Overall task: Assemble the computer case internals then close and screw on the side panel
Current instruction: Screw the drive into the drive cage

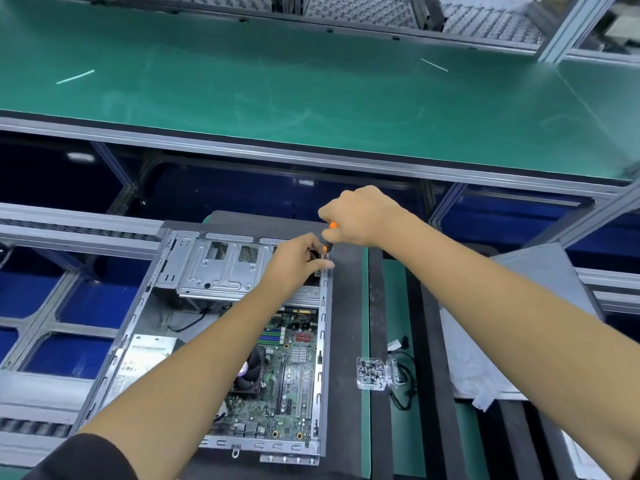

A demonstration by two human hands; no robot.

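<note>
An open computer case (145, 299) lies flat on the bench, its motherboard (294, 379) and a silver drive cage (221, 268) showing. At the case's far right corner my right hand (363, 216) grips an orange-and-black screwdriver (329, 237), held upright, tip down. My left hand (298, 261) reaches in beside it, fingertips pinching near the screwdriver's tip; what they hold is hidden. A grey side panel (526, 327) lies to the right of the case.
A clear plastic box of dark screws (372, 372) sits right of the case, next to a black cable (403, 386). A silver power supply (145, 358) fills the case's near left. A green shelf (311, 91) spans the back above blue bins.
</note>
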